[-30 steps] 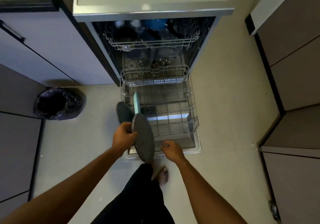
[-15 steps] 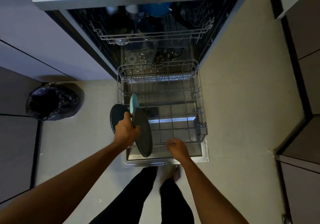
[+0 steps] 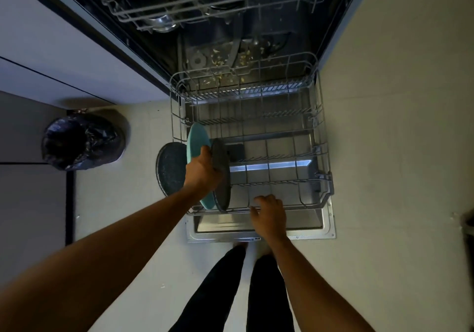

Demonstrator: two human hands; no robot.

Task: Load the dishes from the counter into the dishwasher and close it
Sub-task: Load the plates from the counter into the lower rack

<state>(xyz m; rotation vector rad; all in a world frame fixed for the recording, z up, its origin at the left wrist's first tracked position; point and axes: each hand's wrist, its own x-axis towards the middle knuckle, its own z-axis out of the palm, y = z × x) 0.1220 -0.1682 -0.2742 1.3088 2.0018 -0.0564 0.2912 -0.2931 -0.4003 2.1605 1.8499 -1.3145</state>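
The dishwasher's lower rack (image 3: pixel 322 136) is pulled out over the open door (image 3: pixel 325 229). At its left side stand three plates on edge: a dark speckled plate (image 3: pixel 169 170) outermost, a teal plate (image 3: pixel 196 139), and a grey plate (image 3: pixel 223 185). My left hand (image 3: pixel 201 172) grips the top rim of the grey plate, which stands upright in the rack beside the teal one. My right hand (image 3: pixel 269 213) rests on the rack's front rim, fingers curled over the wire. The upper rack (image 3: pixel 230 5) holds dark dishes, mostly hidden in shadow.
A bin lined with a black bag (image 3: pixel 82 141) stands on the floor left of the dishwasher. White cabinet fronts (image 3: pixel 64 57) run along the left. Food scraps lie on the dishwasher's floor (image 3: pixel 230 57). My legs (image 3: pixel 238 293) stand just before the door.
My left hand has lowered the grey plate into the rack beside the teal plate. My right hand moved onto the rack's front rim. The view has come closer to the dishwasher.
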